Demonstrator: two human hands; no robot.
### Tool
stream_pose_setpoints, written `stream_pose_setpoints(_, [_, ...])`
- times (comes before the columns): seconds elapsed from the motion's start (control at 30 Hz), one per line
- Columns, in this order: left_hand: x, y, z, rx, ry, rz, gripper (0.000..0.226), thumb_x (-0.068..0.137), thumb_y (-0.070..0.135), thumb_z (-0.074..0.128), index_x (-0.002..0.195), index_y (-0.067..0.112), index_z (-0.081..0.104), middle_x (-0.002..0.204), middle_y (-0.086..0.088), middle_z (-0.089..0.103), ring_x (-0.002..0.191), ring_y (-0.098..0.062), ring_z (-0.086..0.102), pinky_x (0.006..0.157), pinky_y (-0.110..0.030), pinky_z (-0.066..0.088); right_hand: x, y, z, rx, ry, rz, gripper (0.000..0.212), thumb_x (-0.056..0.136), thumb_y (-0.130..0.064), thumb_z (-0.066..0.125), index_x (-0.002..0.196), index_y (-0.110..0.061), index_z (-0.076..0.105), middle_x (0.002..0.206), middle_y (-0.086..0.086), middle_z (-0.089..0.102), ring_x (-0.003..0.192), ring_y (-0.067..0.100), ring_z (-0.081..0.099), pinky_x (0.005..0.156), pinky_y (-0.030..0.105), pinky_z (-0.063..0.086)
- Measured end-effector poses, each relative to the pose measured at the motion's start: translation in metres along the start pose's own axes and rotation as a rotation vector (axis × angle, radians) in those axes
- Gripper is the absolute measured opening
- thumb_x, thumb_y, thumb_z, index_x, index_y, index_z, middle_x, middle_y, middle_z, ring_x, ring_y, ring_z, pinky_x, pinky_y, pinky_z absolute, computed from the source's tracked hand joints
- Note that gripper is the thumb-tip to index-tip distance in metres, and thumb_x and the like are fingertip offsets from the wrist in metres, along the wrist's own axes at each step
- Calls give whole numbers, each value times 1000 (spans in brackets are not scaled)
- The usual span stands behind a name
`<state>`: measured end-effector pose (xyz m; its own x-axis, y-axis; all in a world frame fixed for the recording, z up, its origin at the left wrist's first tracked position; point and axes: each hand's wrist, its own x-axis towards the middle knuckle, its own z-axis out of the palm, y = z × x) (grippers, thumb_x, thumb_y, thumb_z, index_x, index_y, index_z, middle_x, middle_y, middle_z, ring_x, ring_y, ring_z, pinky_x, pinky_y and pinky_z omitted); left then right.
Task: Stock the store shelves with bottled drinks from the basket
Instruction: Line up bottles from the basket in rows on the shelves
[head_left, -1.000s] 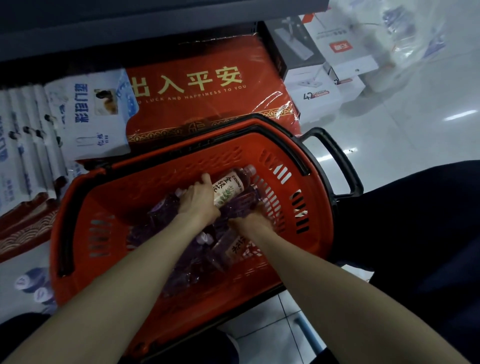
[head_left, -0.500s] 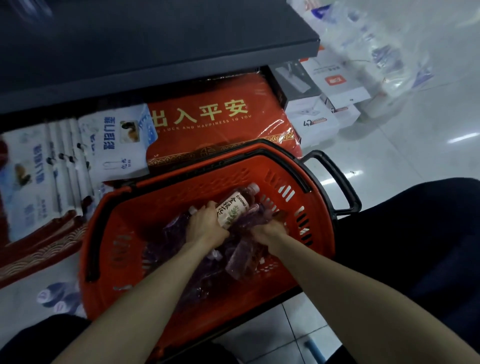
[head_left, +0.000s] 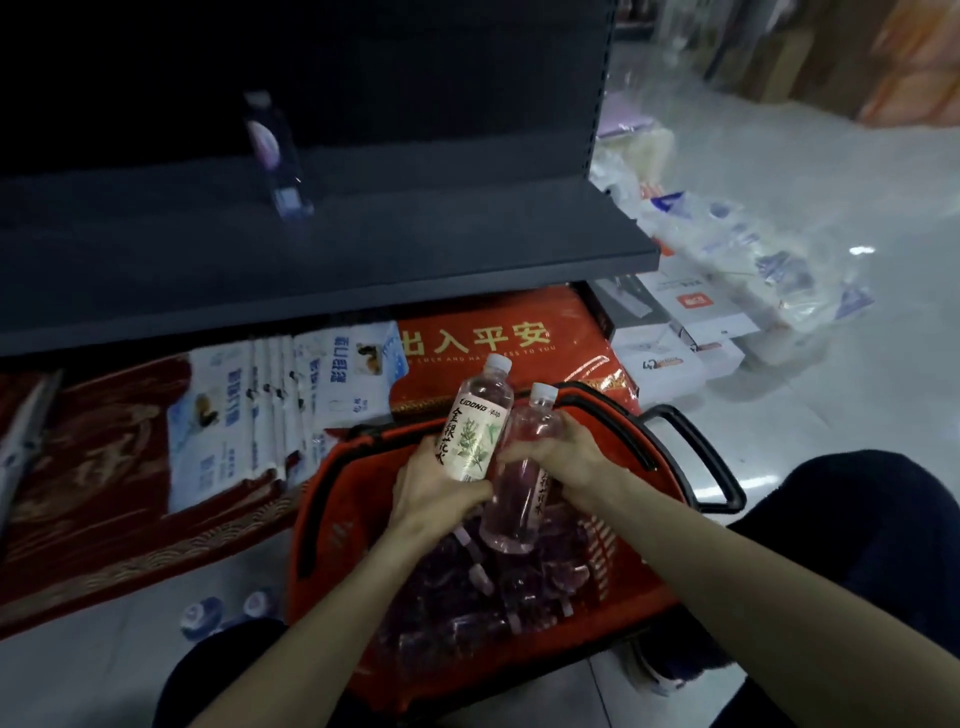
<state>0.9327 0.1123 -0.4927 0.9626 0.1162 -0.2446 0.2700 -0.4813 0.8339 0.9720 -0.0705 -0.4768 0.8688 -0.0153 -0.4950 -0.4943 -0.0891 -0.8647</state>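
Observation:
An orange basket (head_left: 670, 457) with black handles sits on the floor before me, with several clear bottles (head_left: 467, 597) lying in it. My left hand (head_left: 431, 499) grips a white-capped bottle with a cream herbal label (head_left: 475, 423), raised above the basket. Beside it, my right hand (head_left: 569, 454) grips a second white-capped bottle (head_left: 522, 467), also lifted and upright. One bottle (head_left: 275, 150) stands on the dark shelf (head_left: 363, 249) above, at the back left.
Under the shelf lie a red doormat with gold characters (head_left: 493, 338), white packaged goods (head_left: 291, 395) and dark red mats (head_left: 98, 478). White boxes (head_left: 675, 332) and plastic-wrapped packs (head_left: 753, 249) sit on the tiled floor to the right. My dark-trousered knee (head_left: 857, 545) is at lower right.
Both hands were down among the bottles in the basket; now each has lifted a bottle upright above it. The view has tilted up, revealing the shelf top and the bottle standing on it.

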Motion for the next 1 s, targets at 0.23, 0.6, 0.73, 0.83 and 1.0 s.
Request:
stream_pose_setpoints(0.23, [-26,32,-50,-357,61,108,60,69,10,94,119,22,63,100,3,79,83,-5,76,64,-23,61,-28,-41,29,146,-106,-267,72,66,-9,91,125,-20,52,115,15,72,98,26,75,86,45,61])
stream_pose_setpoints(0.6, [-51,33,-79,-510,35,160,55,78,16,90,125,18,62,108,-3,79,99,-22,77,88,-47,63,-52,-68,58,227,-311,-131,59,73,-15,81,125,-2,57,119,28,69,104,43,72,91,67,56])
stream_pose_setpoints(0.73, [-60,28,-82,-544,35,173,56,79,24,90,127,24,62,114,-2,78,103,-21,76,85,-44,63,-65,-71,52,250,-528,-101,31,80,-1,55,110,-1,63,108,24,68,98,37,69,105,60,50])
stream_pose_setpoints(0.83, [-66,29,-83,-585,23,169,55,81,28,86,130,21,62,115,1,78,105,-16,75,88,-36,59,-69,-80,46,199,-554,-119,35,82,3,53,114,1,67,121,27,69,112,42,67,112,62,43])
stream_pose_setpoints(1.0, [-70,48,-89,-693,68,166,61,80,46,87,131,30,58,117,9,76,106,-8,73,101,-47,52,-77,-105,42,91,-415,-199,41,81,-8,82,117,7,69,111,25,75,103,40,74,93,49,59])
